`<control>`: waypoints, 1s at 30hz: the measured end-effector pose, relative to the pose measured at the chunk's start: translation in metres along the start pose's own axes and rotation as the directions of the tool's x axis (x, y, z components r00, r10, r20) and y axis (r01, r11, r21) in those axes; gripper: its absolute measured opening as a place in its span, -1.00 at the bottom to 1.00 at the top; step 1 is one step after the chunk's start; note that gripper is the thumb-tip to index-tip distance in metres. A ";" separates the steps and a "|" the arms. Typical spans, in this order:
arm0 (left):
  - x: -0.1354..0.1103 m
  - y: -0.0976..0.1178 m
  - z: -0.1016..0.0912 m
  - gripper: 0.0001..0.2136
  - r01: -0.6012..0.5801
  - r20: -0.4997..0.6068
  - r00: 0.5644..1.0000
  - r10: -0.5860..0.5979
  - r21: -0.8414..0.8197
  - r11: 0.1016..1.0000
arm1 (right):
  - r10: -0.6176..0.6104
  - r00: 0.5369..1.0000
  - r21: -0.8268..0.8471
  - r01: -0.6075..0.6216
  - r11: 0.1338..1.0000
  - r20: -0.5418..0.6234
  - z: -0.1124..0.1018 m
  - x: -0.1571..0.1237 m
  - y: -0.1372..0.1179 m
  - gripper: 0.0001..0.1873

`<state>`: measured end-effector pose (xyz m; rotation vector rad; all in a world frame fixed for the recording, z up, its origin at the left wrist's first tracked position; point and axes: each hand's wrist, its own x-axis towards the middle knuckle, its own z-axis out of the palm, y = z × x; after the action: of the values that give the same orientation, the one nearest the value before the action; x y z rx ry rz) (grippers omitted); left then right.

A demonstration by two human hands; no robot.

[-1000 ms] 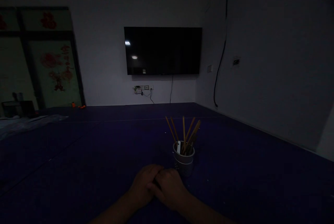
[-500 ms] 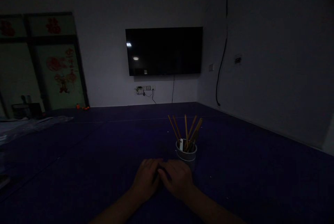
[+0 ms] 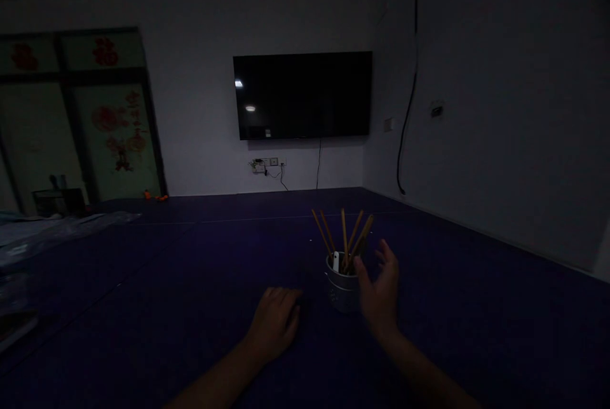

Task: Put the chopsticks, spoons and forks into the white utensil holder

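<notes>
A small light-coloured cup (image 3: 342,291) stands on the dark blue surface (image 3: 190,307) in front of me. Several wooden sticks (image 3: 347,237) and a white object (image 3: 335,261) stick up out of it. My right hand (image 3: 380,288) is raised just to the right of the cup, fingers spread and open, holding nothing. My left hand (image 3: 275,323) rests palm down on the surface left of the cup, fingers loosely curled, with nothing visible in it. The room is very dim.
A dark wall-mounted screen (image 3: 302,95) hangs on the far wall above a socket strip (image 3: 264,163) with cables. Glass doors with red decorations (image 3: 114,129) stand at the left. Crumpled clear plastic (image 3: 42,231) lies at the far left.
My hands were clasped together in front of the cup. They have separated: the right hand lifted and moved right beside the cup, and the left stayed on the surface.
</notes>
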<state>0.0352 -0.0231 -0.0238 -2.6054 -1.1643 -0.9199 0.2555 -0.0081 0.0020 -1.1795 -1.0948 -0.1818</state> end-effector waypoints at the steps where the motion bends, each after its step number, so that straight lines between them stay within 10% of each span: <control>1: 0.000 0.000 0.000 -0.72 0.002 0.002 1.000 -0.002 0.005 1.000 | 0.051 0.997 0.007 -0.051 0.999 0.049 0.002 -0.003 0.004 -0.20; 9: 0.001 -0.002 0.001 -0.72 0.038 -0.020 0.999 -0.038 0.009 0.999 | 0.103 0.976 -0.017 -0.101 0.995 0.192 0.023 -0.037 0.005 0.28; 19: -0.002 -0.005 0.007 -0.67 0.086 -0.056 0.994 -0.092 -0.111 0.990 | 0.098 0.981 0.025 -0.103 0.994 0.165 0.021 -0.033 0.000 0.11; 26: -0.002 -0.005 0.014 -0.14 0.196 -0.028 0.974 -0.223 -0.381 0.904 | 0.048 0.912 0.245 -0.160 0.956 0.407 0.017 -0.046 -0.031 0.21; 30: 0.002 0.005 0.008 -0.17 0.133 -0.069 0.975 -0.209 -0.571 0.810 | -0.018 0.860 0.321 -0.172 0.931 0.510 0.020 -0.058 -0.041 0.23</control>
<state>0.0438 -0.0223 -0.0288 -2.8326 -1.2596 -1.6754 0.1885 -0.0336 -0.0165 -0.9553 -1.4634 0.4075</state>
